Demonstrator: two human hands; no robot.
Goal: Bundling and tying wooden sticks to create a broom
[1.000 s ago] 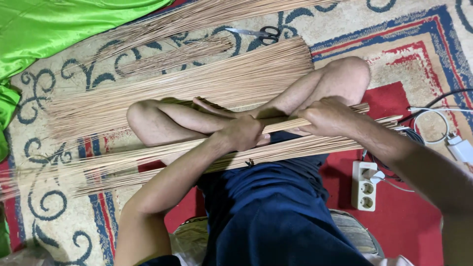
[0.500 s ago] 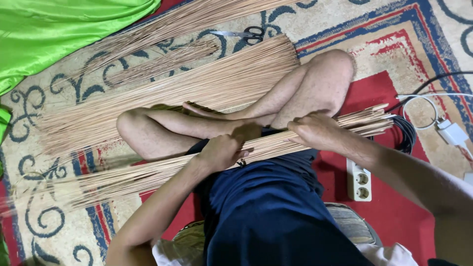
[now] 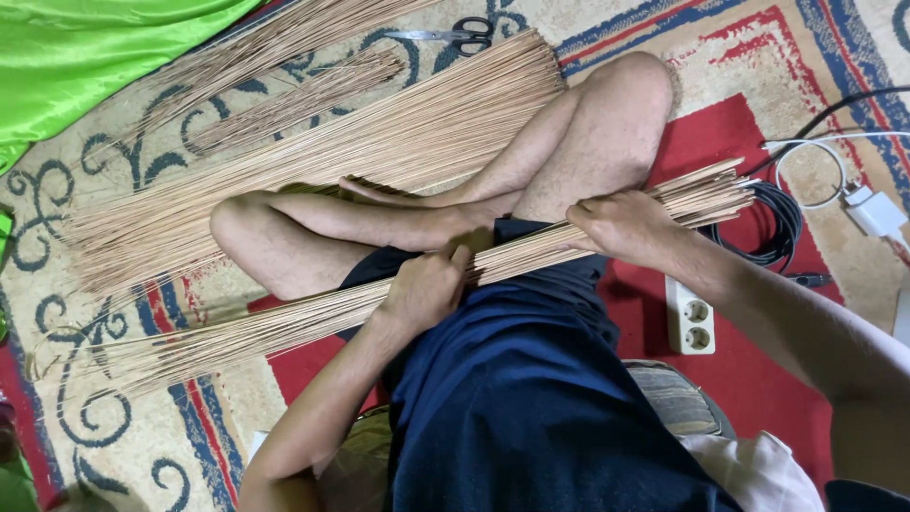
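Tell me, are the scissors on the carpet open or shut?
Shut: the scissors lie flat on the carpet, blades together in one line.

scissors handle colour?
Black, on the scissors lying on the patterned rug at top; head view.

Stick bundle (image 3: 531, 248) lower, nearer the lap

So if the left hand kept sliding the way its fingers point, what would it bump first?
The left hand points along the stick bundle toward the right hand, so it would probably meet that hand first.
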